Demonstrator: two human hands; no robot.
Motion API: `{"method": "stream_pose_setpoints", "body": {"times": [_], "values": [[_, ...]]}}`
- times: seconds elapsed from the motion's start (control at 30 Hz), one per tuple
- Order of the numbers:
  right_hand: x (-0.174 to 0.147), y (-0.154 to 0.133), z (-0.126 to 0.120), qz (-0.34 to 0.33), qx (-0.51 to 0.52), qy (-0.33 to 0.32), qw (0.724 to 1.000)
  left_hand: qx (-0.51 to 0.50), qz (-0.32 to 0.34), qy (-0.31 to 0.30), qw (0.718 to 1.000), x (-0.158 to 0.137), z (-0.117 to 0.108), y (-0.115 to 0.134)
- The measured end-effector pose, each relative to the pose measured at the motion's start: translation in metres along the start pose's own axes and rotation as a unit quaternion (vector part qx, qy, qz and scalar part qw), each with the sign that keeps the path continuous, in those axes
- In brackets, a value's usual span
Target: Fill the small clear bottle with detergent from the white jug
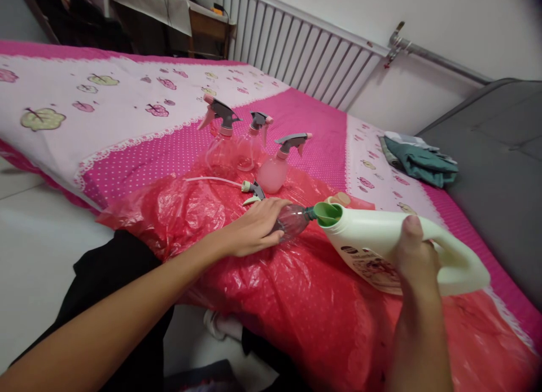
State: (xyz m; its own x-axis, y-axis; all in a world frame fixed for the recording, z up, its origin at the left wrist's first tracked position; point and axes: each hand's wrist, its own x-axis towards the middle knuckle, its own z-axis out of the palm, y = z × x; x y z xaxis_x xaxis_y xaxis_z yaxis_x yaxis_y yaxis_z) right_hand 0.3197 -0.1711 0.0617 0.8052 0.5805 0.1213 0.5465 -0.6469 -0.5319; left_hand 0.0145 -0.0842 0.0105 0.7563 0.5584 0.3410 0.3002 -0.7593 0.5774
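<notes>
My left hand (257, 227) is closed around a clear bottle (295, 221), which tilts with its neck to the right. In my right hand (417, 251) is the handle of a large pale green jug (376, 236), lying nearly on its side. The jug's green spout (328, 212) meets the neck of the bottle; whether liquid flows I cannot tell. Just beyond my left hand lies a loose spray head (254, 192) with a thin tube. Behind it stand a spray bottle with pink liquid (273, 171) and two clear spray bottles (221, 152) (248, 149).
Red plastic sheeting (271, 301) covers the near part of a bed with a pink patterned bedspread (139, 115). Folded clothes (423, 157) lie by the grey headboard (499, 155). A radiator (296, 47) and a desk (207, 27) stand at the back.
</notes>
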Motion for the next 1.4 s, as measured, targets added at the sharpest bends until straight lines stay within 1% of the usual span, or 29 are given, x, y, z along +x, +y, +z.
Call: {"method": "stream_pose_setpoints", "body": {"times": [0.2, 0.3, 0.47, 0.67, 0.8, 0.93, 1.03, 1.4], "values": [[-0.001, 0.0, -0.001, 0.001, 0.006, 0.001, 1.0, 0.009, -0.021, -0.002, 1.0, 0.001, -0.003, 0.001], [-0.001, 0.001, 0.0, 0.001, 0.009, 0.001, 1.0, 0.018, -0.013, 0.024, 0.999, 0.0, 0.003, 0.001], [0.001, 0.002, 0.0, 0.004, 0.007, -0.002, 1.0, 0.037, -0.023, 0.095, 0.995, 0.001, 0.017, 0.0], [0.002, 0.002, 0.0, -0.007, 0.006, 0.0, 1.0, 0.065, -0.024, 0.119, 0.99, 0.004, 0.024, 0.005], [0.002, 0.001, 0.0, -0.007, 0.007, 0.001, 1.0, 0.075, -0.038, 0.115, 0.99, 0.006, 0.024, 0.01], [0.002, -0.001, 0.0, -0.013, -0.002, -0.002, 1.0, 0.081, -0.043, 0.109, 0.99, 0.008, 0.024, 0.009], [0.002, -0.002, -0.001, -0.012, -0.01, -0.008, 1.0, 0.085, -0.042, 0.111, 0.989, 0.008, 0.023, 0.007], [0.002, -0.001, 0.0, -0.013, -0.009, -0.006, 1.0, 0.078, -0.042, 0.084, 0.993, 0.007, 0.02, 0.009]]}}
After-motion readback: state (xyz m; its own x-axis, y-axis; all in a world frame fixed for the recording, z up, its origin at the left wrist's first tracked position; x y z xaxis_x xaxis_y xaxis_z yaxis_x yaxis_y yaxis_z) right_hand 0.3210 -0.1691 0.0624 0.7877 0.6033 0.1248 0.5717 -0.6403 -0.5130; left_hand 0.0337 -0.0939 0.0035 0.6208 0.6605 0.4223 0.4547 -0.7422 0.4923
